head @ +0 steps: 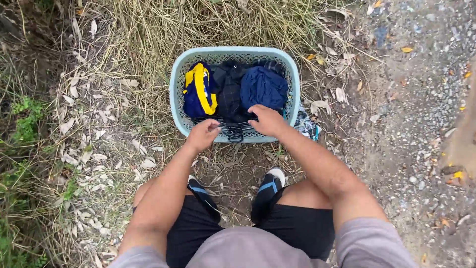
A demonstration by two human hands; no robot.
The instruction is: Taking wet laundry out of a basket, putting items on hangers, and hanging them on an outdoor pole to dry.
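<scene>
At the near rim of the pale blue laundry basket (174, 94), which sits on bare ground between dry grass (163, 22) and a gravel path (421, 99), both my hands are at work. My left hand (202, 135) curls over the near edge, its grip closed on a fold of black cloth (229, 89) that hangs over the rim. My right hand (267, 120) lies just beside it, palm down on the same dark cloth at the near right of the basket, fingers bent; I cannot tell whether that grip has actually pinched anything.

Inside the basket, a navy garment with yellow stripes (199, 92) is bundled against the left wall, the black cloth fills the middle, and a rolled dark blue garment (264, 87) lies against the right wall, near my right hand. A scrap of patterned cloth (306, 126) pokes out beside the basket's near right corner.

I am crouched, knees apart, my dark shoes (267, 191) planted on the ground just short of the basket.
</scene>
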